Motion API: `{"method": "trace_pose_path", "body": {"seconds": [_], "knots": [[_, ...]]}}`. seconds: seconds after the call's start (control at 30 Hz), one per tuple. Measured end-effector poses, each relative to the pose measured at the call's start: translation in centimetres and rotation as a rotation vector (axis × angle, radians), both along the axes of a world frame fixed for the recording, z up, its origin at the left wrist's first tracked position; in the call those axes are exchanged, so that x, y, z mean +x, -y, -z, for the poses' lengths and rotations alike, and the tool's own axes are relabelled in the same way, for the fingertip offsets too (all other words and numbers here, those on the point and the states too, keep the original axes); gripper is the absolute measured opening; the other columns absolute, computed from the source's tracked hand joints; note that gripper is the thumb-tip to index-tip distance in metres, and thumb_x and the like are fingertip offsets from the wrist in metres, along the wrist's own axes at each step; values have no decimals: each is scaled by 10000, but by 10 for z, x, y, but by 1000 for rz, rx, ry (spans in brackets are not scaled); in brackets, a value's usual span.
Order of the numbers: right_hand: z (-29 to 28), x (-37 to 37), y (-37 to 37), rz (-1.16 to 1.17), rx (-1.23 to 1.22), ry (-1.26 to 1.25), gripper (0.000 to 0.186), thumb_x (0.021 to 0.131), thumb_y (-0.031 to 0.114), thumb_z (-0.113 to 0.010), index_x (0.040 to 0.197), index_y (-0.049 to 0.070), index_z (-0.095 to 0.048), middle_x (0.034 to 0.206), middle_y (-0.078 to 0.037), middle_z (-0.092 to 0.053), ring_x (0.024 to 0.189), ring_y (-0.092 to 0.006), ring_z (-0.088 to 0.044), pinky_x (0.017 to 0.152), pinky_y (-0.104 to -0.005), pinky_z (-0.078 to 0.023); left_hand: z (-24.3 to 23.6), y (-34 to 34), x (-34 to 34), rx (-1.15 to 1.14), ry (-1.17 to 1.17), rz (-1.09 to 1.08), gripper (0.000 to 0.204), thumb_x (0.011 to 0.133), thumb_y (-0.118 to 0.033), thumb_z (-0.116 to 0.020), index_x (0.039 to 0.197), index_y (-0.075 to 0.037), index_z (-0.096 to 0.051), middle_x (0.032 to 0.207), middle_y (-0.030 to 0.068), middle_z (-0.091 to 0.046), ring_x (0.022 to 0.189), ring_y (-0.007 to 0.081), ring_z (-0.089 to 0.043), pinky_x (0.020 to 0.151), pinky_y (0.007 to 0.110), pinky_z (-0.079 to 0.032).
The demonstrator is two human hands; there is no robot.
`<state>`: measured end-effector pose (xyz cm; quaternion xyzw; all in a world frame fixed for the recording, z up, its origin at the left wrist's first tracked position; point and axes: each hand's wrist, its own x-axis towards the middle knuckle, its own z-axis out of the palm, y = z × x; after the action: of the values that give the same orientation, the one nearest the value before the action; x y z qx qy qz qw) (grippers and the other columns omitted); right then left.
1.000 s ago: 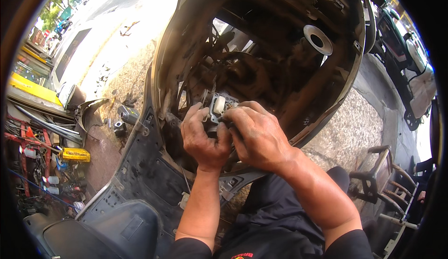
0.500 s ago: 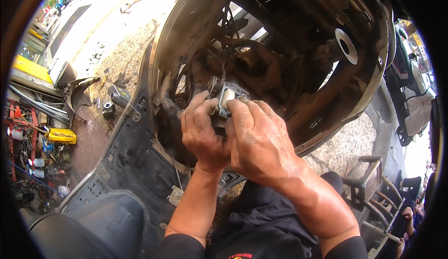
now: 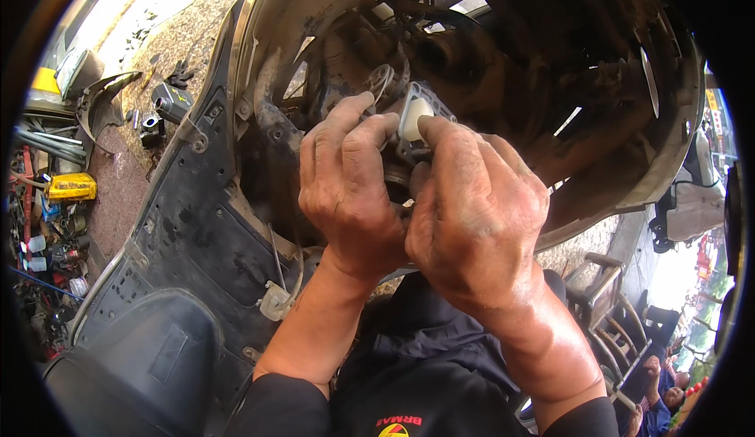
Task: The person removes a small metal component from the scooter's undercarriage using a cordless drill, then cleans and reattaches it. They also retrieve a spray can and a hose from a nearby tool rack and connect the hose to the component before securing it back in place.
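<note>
A metal carburetor-like part (image 3: 431, 106) with a white plastic piece (image 3: 414, 120) sits inside the dark hollow body shell (image 3: 267, 8) of a scooter. My left hand (image 3: 346, 185) grips its left side with bent fingers, the tips beside a round metal piece (image 3: 381, 79). My right hand (image 3: 476, 209) is closed on the right and lower part, a fingertip at the white piece. My palms nearly touch, and the thumbs are mostly hidden.
A dark panel (image 3: 189, 224) and black seat-like piece (image 3: 149, 358) lie left. Loose metal parts (image 3: 153, 122), a yellow container (image 3: 71, 187) and cluttered tools are at far left. A metal stand (image 3: 602, 295) is lower right; another person (image 3: 661, 398) is at the right edge.
The view has shifted, bringing my hands and the part closer and higher in the shell. My hands have turned more upright around the part. The other person shows more at lower right.
</note>
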<state>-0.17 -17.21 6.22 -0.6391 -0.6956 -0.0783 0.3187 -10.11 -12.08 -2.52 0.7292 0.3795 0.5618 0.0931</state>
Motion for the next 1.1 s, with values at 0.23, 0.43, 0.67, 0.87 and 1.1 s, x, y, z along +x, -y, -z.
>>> {"method": "trace_pose_path", "body": {"seconds": [0.23,0.43,0.67,0.87,1.1], "knots": [[9,-1,7,11,-3,-2,322,748,-87,-661,1063,-24,-674,816,-157,-684,679,-333,-655,619,-406,-543,6,2,-3,-10,-34,-9,420,828,-325,-753,1112,-23,-681,1205,205,-693,1010,408,-667,906,471,-536],[-4,9,15,-47,8,-181,336,791,-30,-664,1127,-36,-649,876,-194,-693,771,-385,-668,701,-456,-561,-10,5,-2,-11,-38,33,378,808,-244,-732,1103,-18,-661,1198,214,-696,1059,412,-657,958,481,-507],[-4,56,15,185,-232,-543,347,896,-3,-578,1230,-31,-667,1100,-257,-731,1050,-424,-708,924,-456,-567,-5,3,-2,22,-95,34,383,772,-168,-694,1118,-13,-635,1198,227,-686,1085,422,-646,992,490,-483],[2,63,4,93,-433,-756,407,872,8,-542,1249,-49,-685,1179,-275,-725,1166,-405,-687,1020,-422,-531,-5,3,-3,34,-96,32,391,780,-183,-691,1125,-10,-628,1200,224,-687,1113,427,-645,1016,490,-479],[-1,68,7,65,-428,-852,419,842,19,-551,1223,-52,-709,1166,-268,-735,1155,-383,-698,1029,-413,-528,-3,3,-3,20,-109,21,386,801,-198,-687,1132,-9,-626,1209,218,-691,1126,428,-643,1023,490,-479]]}}
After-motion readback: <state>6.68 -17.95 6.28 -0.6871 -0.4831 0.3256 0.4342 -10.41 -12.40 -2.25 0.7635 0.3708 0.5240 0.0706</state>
